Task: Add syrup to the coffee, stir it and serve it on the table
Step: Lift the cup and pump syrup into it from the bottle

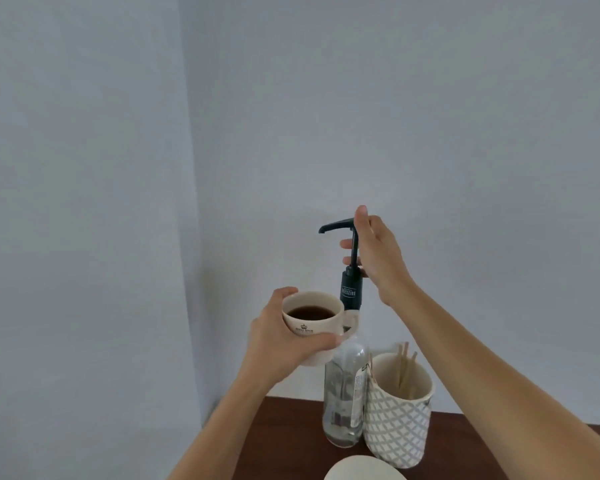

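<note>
Background: plain pale grey-blue wall [430, 116] fills nearly the whole frame, matte, unmarked. A vertical corner line runs from top centre-left down to the lower middle, where a second wall plane [77, 202] meets the first; the left plane reads slightly lighter in the upper left of the frame. Light is soft and even, diffuse, source not visible. Faint shadow on the wall just right of the corner, in the lower middle of the frame. Dark reddish-brown wooden surface [291, 431] occupies the lower right of the frame, its back edge against the wall, its left end close to the corner.
</note>
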`<action>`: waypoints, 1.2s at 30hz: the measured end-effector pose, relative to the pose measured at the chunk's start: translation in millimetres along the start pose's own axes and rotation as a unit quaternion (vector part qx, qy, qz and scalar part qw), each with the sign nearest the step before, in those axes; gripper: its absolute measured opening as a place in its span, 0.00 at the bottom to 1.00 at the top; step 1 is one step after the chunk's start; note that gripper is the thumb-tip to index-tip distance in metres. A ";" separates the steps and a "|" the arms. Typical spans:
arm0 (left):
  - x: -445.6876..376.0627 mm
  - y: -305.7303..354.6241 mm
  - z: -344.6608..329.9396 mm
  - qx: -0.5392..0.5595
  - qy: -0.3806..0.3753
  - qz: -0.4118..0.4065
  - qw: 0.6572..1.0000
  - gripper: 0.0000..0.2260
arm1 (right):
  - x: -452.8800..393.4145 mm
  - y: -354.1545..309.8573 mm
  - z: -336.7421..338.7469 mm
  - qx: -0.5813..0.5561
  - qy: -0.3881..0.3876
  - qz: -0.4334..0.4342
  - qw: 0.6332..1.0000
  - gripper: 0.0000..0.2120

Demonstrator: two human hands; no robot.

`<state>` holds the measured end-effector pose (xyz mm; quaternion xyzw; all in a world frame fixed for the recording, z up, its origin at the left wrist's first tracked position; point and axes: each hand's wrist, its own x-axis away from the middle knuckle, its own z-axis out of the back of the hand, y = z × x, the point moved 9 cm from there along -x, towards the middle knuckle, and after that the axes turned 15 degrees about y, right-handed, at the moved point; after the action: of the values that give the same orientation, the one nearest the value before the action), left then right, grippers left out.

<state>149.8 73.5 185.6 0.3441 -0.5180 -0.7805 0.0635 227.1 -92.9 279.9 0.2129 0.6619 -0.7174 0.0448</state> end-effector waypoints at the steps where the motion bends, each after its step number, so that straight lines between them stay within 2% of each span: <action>1: -7.9 2.8 1.3 0.002 0.006 0.004 1.000 0.40 | -2.3 -1.2 -5.6 -0.003 0.001 -0.020 1.000 0.27; 3: -21.5 9.8 3.1 0.002 0.013 0.002 1.000 0.40 | -7.0 1.1 -12.9 -0.024 0.013 -0.050 0.998 0.27; 6: -37.0 19.7 4.4 0.006 0.021 -0.001 1.000 0.39 | -11.8 8.7 -19.1 -0.063 0.026 -0.085 0.994 0.19; 11: -50.6 31.1 0.1 0.011 0.022 -0.001 1.000 0.37 | -17.4 11.6 -23.2 -0.103 0.030 -0.083 0.991 0.12; 18: -55.7 41.0 -6.4 0.043 0.014 0.021 0.999 0.44 | -18.2 9.3 -23.7 -0.119 0.044 -0.050 0.991 0.15; 22: -56.7 41.6 -8.6 0.047 0.010 0.033 0.998 0.42 | -17.3 11.0 -23.1 -0.122 0.048 -0.050 0.990 0.17; 36: -55.7 42.5 -10.3 0.048 0.007 0.049 0.998 0.42 | -17.3 11.0 -23.9 -0.130 0.043 -0.049 0.989 0.15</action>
<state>187.1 71.7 245.8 0.3263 -0.5709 -0.7482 0.0880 252.4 -74.9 275.2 0.2033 0.7603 -0.6169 0.0089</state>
